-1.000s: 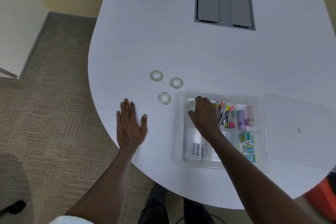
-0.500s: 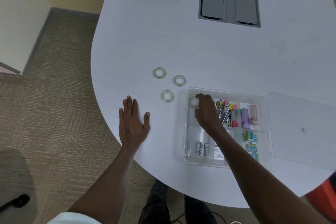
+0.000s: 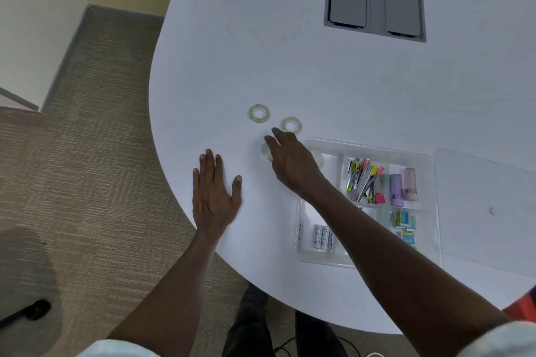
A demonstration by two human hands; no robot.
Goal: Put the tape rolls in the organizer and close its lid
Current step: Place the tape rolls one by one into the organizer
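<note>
My left hand (image 3: pixel 214 197) lies flat on the table (image 3: pixel 290 66), fingers spread, holding nothing. My right hand (image 3: pixel 293 165) reaches over the nearest tape roll (image 3: pixel 265 151) (grip hidden); two rolls (image 3: pixel 259 113) lie beyond. The organizer (image 3: pixel 429 211) stands uncovered, its lid (image 3: pixel 490 206) lying alongside.

There is a single view, from a camera worn on the person's head, looking forward and steeply down. It sits above the near rounded edge of the white tabletop (image 3: pixel 290 52), close enough that both forearms run up from the bottom of the frame to the left hand (image 3: pixel 214 197) and right hand (image 3: pixel 293 165). The wide lens bends the tabletop's left edge and takes in the carpet (image 3: pixel 95 153) beyond it on the left, a wall corner at top left, and the person's legs below the near edge.
</note>
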